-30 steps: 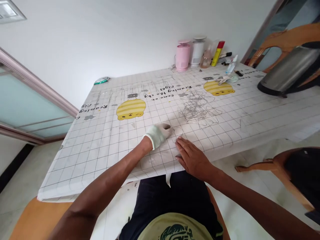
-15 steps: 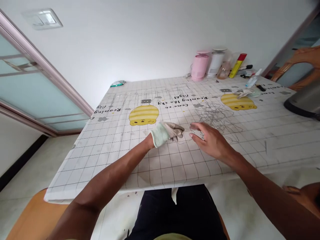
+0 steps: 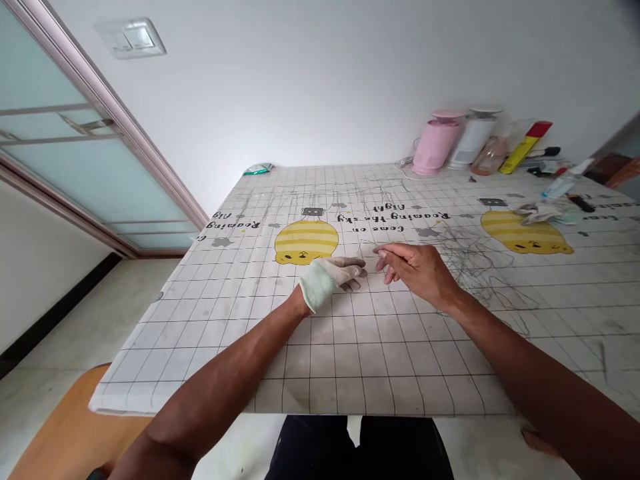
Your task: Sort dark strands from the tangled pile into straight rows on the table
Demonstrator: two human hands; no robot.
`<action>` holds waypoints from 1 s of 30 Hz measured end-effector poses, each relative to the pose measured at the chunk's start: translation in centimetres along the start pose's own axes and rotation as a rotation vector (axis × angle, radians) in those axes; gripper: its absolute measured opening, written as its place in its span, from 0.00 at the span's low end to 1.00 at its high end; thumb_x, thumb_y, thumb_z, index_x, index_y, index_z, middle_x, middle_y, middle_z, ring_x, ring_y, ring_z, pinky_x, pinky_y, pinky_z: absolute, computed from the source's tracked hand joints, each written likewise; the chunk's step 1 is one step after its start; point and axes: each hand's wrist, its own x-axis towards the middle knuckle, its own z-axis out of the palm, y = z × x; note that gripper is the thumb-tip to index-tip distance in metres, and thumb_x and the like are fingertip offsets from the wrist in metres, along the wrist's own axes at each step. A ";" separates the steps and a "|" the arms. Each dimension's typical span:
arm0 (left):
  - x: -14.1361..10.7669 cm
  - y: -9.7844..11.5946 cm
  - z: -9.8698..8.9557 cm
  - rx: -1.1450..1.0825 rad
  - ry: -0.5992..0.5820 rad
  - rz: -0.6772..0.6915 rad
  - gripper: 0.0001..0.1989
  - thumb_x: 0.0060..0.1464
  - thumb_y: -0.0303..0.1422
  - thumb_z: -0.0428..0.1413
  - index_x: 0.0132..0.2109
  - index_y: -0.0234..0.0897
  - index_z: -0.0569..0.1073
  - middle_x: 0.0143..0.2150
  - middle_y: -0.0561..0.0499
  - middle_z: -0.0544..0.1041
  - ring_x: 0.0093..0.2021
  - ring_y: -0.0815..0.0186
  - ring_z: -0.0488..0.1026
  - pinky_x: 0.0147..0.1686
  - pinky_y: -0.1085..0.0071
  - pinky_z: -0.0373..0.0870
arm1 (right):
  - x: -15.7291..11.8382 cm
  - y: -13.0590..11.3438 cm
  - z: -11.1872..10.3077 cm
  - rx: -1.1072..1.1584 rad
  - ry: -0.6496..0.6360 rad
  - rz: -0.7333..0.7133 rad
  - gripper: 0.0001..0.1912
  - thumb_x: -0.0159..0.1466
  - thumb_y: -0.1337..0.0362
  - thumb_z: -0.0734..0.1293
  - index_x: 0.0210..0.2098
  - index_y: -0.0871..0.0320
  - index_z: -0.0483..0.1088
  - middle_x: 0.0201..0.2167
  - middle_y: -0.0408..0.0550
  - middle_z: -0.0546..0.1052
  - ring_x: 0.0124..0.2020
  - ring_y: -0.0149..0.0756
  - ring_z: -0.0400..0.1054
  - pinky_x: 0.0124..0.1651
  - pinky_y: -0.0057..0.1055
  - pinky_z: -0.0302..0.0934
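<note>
A: What's the surface like, starting close in?
B: A white gridded tablecloth point(image 3: 345, 363) covers the table, its near edge above the person's dark trousers point(image 3: 310, 453), with an orange-brown seat point(image 3: 65, 427) at the lower left.
A: Further in?
B: A tangle of thin dark strands point(image 3: 475, 257) lies to the right, beside the bare hand and wrist. Two yellow striped bear prints flank some lettering, and beyond them a row of loose strands point(image 3: 295, 199) is spread across the cloth.
A: And at the back?
B: A pink canister point(image 3: 436, 145), a white one point(image 3: 473, 141) and a yellow can with a red cap point(image 3: 525, 148) stand near the pale wall point(image 3: 300, 80). A frosted-glass door point(image 3: 125, 193) is on the left, near a wall switch point(image 3: 133, 38).
A: The grip?
B: The gloved left hand point(image 3: 337, 275) is half spread, fingers parted low over the cloth. The right hand point(image 3: 420, 270) is narrow, thumb against forefinger, seemingly pinching one fine strand point(image 3: 367, 241), though it's too faint to be certain.
</note>
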 end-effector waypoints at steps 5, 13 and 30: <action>1.2 -1.1 -0.6 -0.049 0.056 0.018 0.11 0.64 0.32 0.62 0.51 0.33 0.85 0.44 0.43 0.87 0.32 0.69 0.80 0.35 0.71 0.77 | -0.2 0.9 1.3 0.219 -0.011 0.047 0.21 0.75 0.45 0.66 0.45 0.55 0.81 0.35 0.49 0.84 0.29 0.38 0.79 0.31 0.36 0.73; 0.9 -0.8 0.0 -0.379 0.093 0.043 0.11 0.63 0.31 0.65 0.50 0.28 0.83 0.48 0.37 0.87 0.41 0.60 0.85 0.47 0.60 0.82 | -0.3 1.5 2.3 0.659 -0.079 0.152 0.17 0.70 0.48 0.75 0.45 0.55 0.82 0.43 0.54 0.84 0.41 0.45 0.81 0.36 0.38 0.76; -0.8 1.7 0.7 0.533 0.446 0.248 0.24 0.63 0.39 0.63 0.64 0.44 0.78 0.59 0.49 0.84 0.62 0.56 0.79 0.65 0.62 0.71 | -1.0 0.3 3.1 0.213 -0.038 -0.003 0.17 0.77 0.49 0.64 0.39 0.54 0.75 0.29 0.44 0.79 0.31 0.36 0.73 0.37 0.34 0.68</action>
